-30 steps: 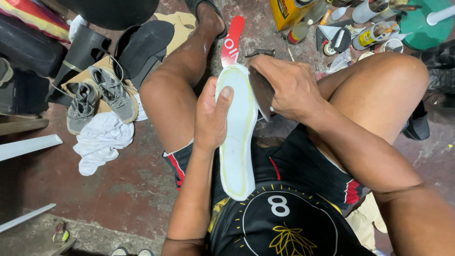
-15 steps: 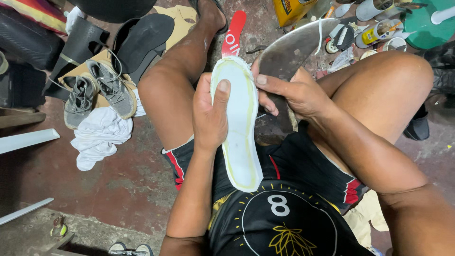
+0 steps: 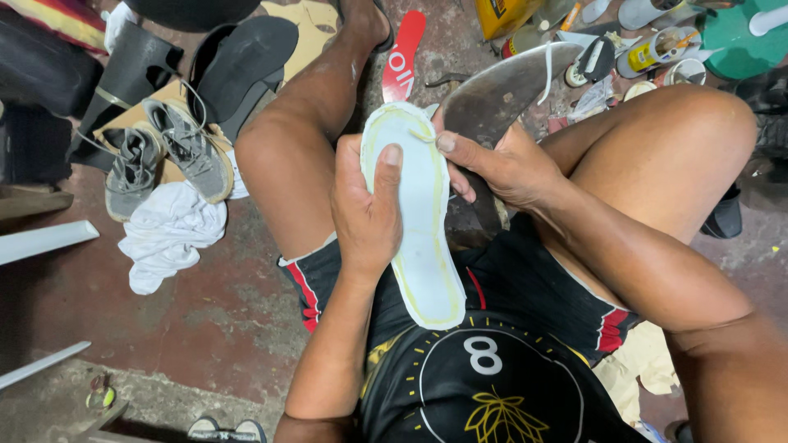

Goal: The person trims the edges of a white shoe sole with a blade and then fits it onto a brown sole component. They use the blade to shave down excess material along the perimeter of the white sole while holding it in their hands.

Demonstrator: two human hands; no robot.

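Seated worker's left hand [image 3: 371, 215] wraps its fingers closed round the middle of a white shoe sole [image 3: 420, 221], thumb pressed flat on its face, holding it upright in the lap between the thighs, while the right hand [image 3: 501, 168] grips a broad curved knife blade [image 3: 501, 90] whose edge lies just beside the sole's toe end and close to the left thumb. A slip of the blade could, in all likelihood, nick that thumb or gouge the rim, since the sole has only one hand to brace it. The sole is flat, elongated and pale, with a yellowish glue line tracing its outline
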